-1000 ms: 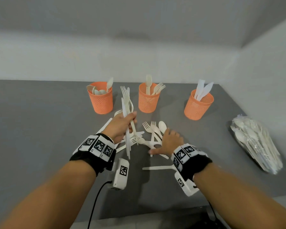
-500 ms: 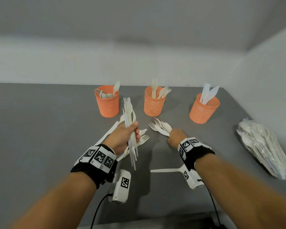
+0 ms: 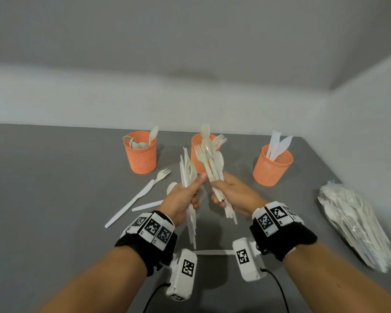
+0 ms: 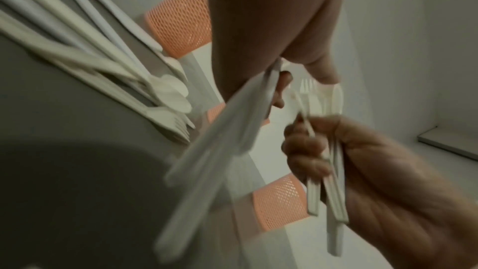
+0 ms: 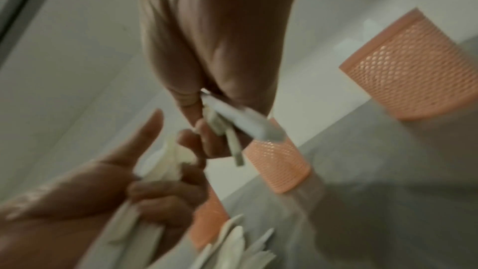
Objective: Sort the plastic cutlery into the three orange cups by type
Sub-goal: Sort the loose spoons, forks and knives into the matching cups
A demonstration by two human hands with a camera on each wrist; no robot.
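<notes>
Soft, even light fills the head view, which is sharp; dark shadows pool on the grey tabletop [image 3: 54, 177] just beneath the hands [image 3: 212, 195], so the light falls from above. The back wall line bows from wide-angle distortion. Both wrist views are dimmer, grainy and smeared by motion blur, worst near their lower edges.

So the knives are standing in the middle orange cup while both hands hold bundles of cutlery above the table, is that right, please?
Not quite: the knives stand in the right-hand orange cup, as the head view shows; the middle cup holds forks. The rest is right: the left hand and the right hand each hold a bundle above the table.
</notes>
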